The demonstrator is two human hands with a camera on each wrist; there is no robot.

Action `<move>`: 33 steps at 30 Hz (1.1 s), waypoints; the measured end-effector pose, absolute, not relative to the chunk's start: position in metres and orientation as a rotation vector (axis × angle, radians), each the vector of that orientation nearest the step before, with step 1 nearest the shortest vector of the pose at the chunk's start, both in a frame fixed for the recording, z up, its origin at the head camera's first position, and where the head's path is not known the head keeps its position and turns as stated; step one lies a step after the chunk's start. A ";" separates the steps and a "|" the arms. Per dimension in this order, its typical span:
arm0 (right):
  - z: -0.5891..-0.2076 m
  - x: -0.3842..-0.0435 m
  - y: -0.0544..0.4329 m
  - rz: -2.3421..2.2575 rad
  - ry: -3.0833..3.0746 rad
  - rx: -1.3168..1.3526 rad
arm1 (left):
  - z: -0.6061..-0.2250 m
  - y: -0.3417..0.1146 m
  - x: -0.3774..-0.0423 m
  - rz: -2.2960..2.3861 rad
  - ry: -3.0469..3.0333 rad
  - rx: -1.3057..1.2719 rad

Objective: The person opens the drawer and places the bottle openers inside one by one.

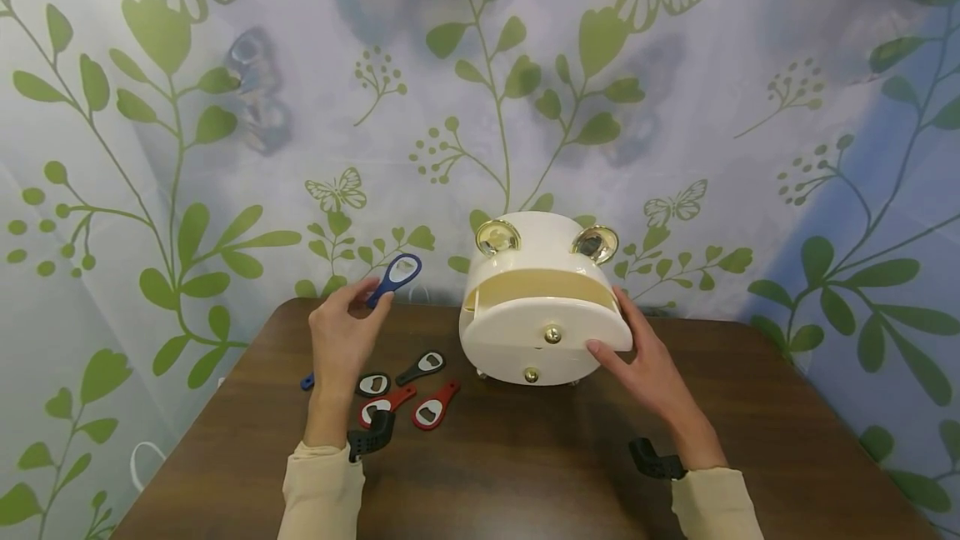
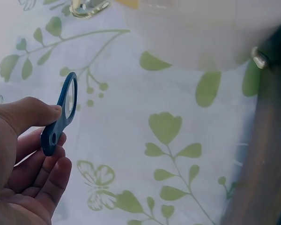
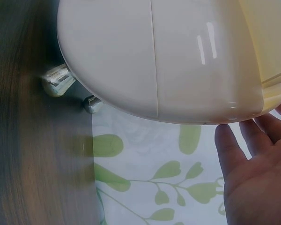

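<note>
My left hand (image 1: 345, 338) pinches a blue bottle opener (image 1: 394, 275) by its handle between thumb and fingers, raised above the table. In the left wrist view the opener (image 2: 59, 123) points its oval head upward. On the right, my right hand (image 1: 651, 369) holds the right edge of the upper drawer (image 1: 510, 322) of a white rounded cabinet (image 1: 534, 232). Its thumb lies at the drawer front and its other fingers reach along the side. The drawer is pulled out, showing a cream interior. In the right wrist view, fingertips (image 3: 225, 133) meet the cabinet's rim.
Two red bottle openers (image 1: 444, 400) and two black ones (image 1: 411, 373) lie on the brown table (image 1: 525, 465) left of the cabinet. A blue tip (image 1: 307, 382) shows beside the left wrist. Gold ears (image 1: 596, 244) top the cabinet; a leaf-patterned curtain (image 1: 420, 107) hangs behind.
</note>
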State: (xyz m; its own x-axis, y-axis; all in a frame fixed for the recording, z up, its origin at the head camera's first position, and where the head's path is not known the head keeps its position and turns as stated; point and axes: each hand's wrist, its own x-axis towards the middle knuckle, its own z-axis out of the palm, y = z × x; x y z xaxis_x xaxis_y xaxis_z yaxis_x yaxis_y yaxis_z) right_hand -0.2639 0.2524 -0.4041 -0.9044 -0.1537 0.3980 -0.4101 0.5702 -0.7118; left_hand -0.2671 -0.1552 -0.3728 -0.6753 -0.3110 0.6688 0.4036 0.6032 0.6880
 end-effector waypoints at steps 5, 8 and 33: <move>-0.403 -0.264 0.253 1.253 -2.514 0.461 | -0.365 -0.149 -0.261 -1.130 -2.005 -0.129; -0.403 -0.265 0.253 1.254 -2.516 0.459 | -0.361 -0.143 -0.259 -1.132 -1.996 -0.169; -0.405 -0.265 0.253 1.240 -2.527 0.441 | -0.352 -0.101 -0.246 -1.137 -2.025 -0.413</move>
State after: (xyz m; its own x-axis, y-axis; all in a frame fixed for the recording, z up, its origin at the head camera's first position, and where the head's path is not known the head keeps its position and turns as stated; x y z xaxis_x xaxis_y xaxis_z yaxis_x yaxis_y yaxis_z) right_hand -0.2649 0.2527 -0.4047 -0.9107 -0.1438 0.3872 -0.3942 0.5823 -0.7110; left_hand -0.2464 -0.1010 -0.3520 -0.6566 -0.0828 0.7497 0.5970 0.5504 0.5836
